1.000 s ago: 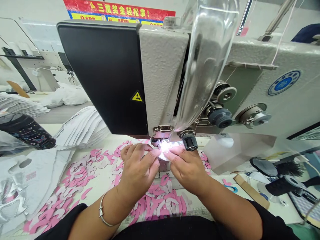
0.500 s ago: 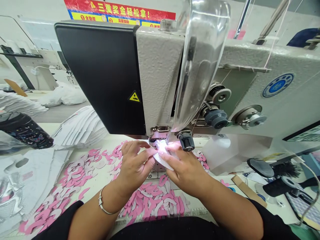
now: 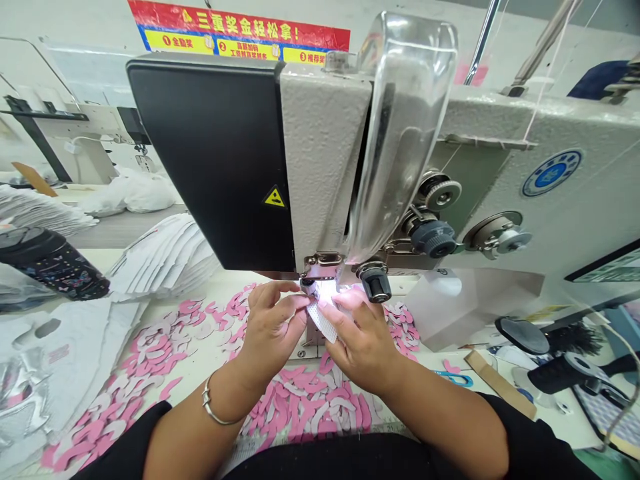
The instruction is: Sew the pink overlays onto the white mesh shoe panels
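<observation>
The left hand (image 3: 273, 333) and the right hand (image 3: 363, 350) are together at the middle of the view, their fingers almost meeting. Between them they pinch a perforated white piece (image 3: 323, 325), which tilts down toward the right hand. Its far end sits just in front of the presser foot (image 3: 320, 268) of an industrial sewing machine (image 3: 320, 160), where a bright glare washes out the edge, so the exact spot under the foot cannot be told. A metal bangle (image 3: 213, 407) circles the left wrist.

A black knob (image 3: 375, 283) stands just beside the foot, at about 1 o'clock from the hands. A clear plastic guard (image 3: 405, 133) rises above them at 12 o'clock, and tension discs (image 3: 495, 237) sit on the machine's front at 2 o'clock.

Cut pink and white pieces (image 3: 305, 407) lie heaped on the bench (image 3: 100, 263) from 6 to 9 o'clock, with a smaller scatter at 3 o'clock. A stack of white cut sheets (image 3: 165, 260) fans out at 10 o'clock, and a black patterned bottle (image 3: 55, 273) lies on its side beyond them. Silvery sheets (image 3: 25, 393) lie at 8 o'clock. Blue-handled scissors (image 3: 455, 380) and a cardboard strip (image 3: 495, 383) rest at 4 o'clock. A red and blue banner (image 3: 235, 33) hangs on the far wall.
</observation>
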Available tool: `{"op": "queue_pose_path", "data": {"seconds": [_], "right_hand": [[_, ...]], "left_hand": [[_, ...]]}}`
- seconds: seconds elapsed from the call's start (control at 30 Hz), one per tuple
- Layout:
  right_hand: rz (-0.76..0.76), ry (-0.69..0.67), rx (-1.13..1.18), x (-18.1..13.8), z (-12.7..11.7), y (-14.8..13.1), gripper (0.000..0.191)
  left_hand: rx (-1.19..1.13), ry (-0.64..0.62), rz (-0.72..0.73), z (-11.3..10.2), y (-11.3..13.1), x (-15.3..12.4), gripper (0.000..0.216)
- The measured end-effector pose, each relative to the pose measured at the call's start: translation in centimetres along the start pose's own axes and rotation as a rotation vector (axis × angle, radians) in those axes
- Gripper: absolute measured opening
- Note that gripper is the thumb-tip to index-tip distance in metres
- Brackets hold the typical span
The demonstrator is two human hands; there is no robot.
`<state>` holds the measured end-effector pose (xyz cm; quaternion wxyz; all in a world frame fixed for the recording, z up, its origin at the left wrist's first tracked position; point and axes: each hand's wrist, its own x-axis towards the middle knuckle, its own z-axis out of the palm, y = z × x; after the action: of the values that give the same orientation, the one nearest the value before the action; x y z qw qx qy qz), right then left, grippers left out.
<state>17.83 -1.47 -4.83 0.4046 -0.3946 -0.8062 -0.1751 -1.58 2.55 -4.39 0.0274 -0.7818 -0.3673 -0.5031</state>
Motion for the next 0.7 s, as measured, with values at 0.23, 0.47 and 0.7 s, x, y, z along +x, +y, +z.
{"op": "queue_pose_path", "data": {"seconds": [0.23, 0.47, 0.7], "right_hand": [[0.021, 0.092, 0.013, 0.16, 0.76, 0.58, 0.041], [0.031, 0.111, 0.050, 0.26, 0.83, 0.94, 0.041], [0.035, 0.101, 0.067, 0.79, 0.57, 1.04, 0.036]], "left_hand": [[-0.013, -0.003, -0.088, 0.63, -0.53, -0.26, 0.014], [-0.022, 0.000, -0.097, 0.44, -0.55, -0.23, 0.013], [0.036, -0.080, -0.130, -0.03, -0.34, 0.11, 0.016]]}}
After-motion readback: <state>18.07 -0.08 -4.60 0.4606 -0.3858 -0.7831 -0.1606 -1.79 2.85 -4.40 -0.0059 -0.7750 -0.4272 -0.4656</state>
